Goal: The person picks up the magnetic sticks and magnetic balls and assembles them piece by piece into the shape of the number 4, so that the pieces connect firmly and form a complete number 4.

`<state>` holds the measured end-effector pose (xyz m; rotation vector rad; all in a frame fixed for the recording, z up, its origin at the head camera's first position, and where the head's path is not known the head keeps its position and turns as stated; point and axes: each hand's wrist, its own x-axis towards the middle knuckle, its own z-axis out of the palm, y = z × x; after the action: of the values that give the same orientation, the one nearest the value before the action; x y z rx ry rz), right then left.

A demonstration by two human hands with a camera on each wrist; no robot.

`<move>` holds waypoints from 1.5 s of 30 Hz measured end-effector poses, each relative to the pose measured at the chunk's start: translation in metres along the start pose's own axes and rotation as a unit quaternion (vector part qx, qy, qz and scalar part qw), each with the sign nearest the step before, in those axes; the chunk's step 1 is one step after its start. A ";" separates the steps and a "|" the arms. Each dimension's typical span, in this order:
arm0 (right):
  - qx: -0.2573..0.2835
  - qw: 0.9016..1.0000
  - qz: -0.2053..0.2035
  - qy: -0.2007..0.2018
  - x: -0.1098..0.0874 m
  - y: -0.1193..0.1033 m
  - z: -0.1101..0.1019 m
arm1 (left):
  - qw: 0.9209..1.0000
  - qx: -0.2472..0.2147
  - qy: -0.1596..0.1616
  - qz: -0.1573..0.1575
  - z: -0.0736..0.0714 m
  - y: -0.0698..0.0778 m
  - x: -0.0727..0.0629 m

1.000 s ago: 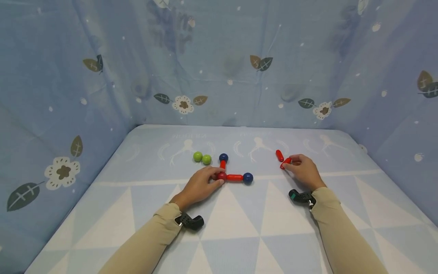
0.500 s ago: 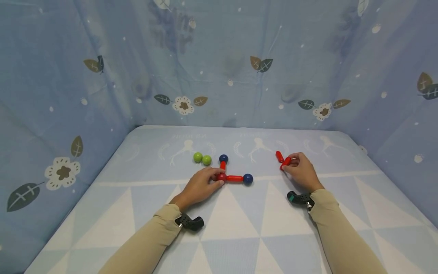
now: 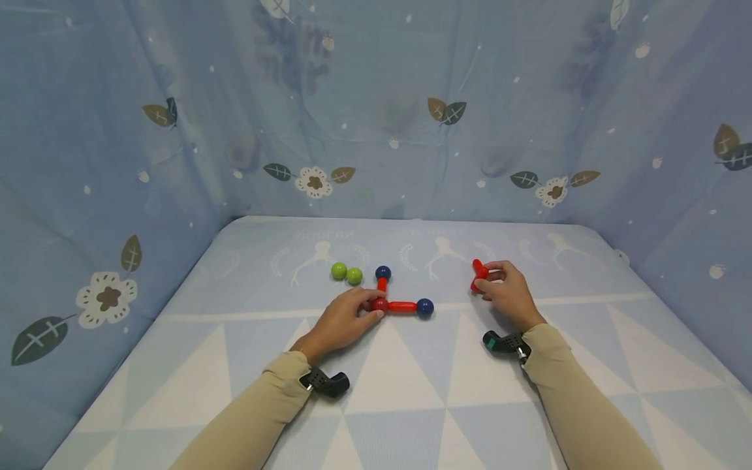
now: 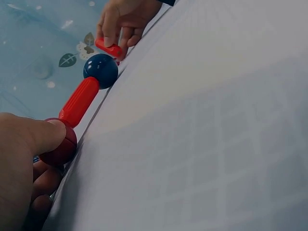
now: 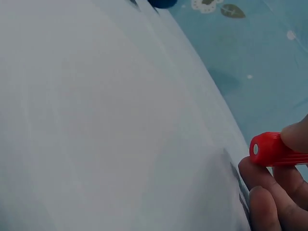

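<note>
My left hand (image 3: 343,320) pinches a dark red ball (image 4: 61,147) between thumb and fingers on the table. From that ball one red rod (image 3: 402,307) runs right to a blue ball (image 3: 425,308), and a shorter-looking red rod (image 3: 382,284) runs back to another blue ball (image 3: 383,273). My right hand (image 3: 510,294) holds a loose red rod (image 5: 275,149) by thumb and fingers, its round end face showing in the right wrist view. Just behind, a second loose red rod (image 3: 477,264) overlaps it in the head view.
Two green balls (image 3: 339,271) lie side by side at the back, left of the joined rods. The table (image 3: 405,365) has a triangle-patterned cloth. A blue patterned curtain (image 3: 376,104) encloses its back and sides. Each wrist wears a black device (image 3: 326,382).
My right hand has moved a little left with its red rod, bringing it over the other loose rod in the head view. The left hand and joined pieces stay put.
</note>
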<state>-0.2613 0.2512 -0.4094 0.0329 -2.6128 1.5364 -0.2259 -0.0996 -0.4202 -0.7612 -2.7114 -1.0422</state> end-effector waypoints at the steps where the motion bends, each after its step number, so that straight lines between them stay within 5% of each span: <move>1: 0.015 1.000 0.006 -0.006 0.000 -0.002 0.002 | 1.000 -0.002 0.000 0.000 0.000 0.000 0.000; 11: 0.084 0.995 0.035 -0.038 -0.004 -0.018 0.021 | 1.000 0.000 -0.001 0.003 0.001 -0.001 0.002; 21: 0.120 0.991 0.009 -0.066 -0.005 -0.020 0.028 | 1.000 -0.005 -0.002 0.002 0.000 -0.002 0.002; 28: 0.145 0.986 0.048 -0.071 -0.005 -0.023 0.036 | 1.000 -0.006 -0.001 -0.001 0.000 -0.002 0.001; 45: 0.119 0.985 0.056 -0.111 -0.004 -0.032 0.050 | 1.000 0.001 -0.003 0.000 0.001 -0.004 0.002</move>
<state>-0.2589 0.1918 -0.4056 0.0811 -2.6155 1.9831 -0.2300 -0.1003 -0.4228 -0.7639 -2.7174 -1.0392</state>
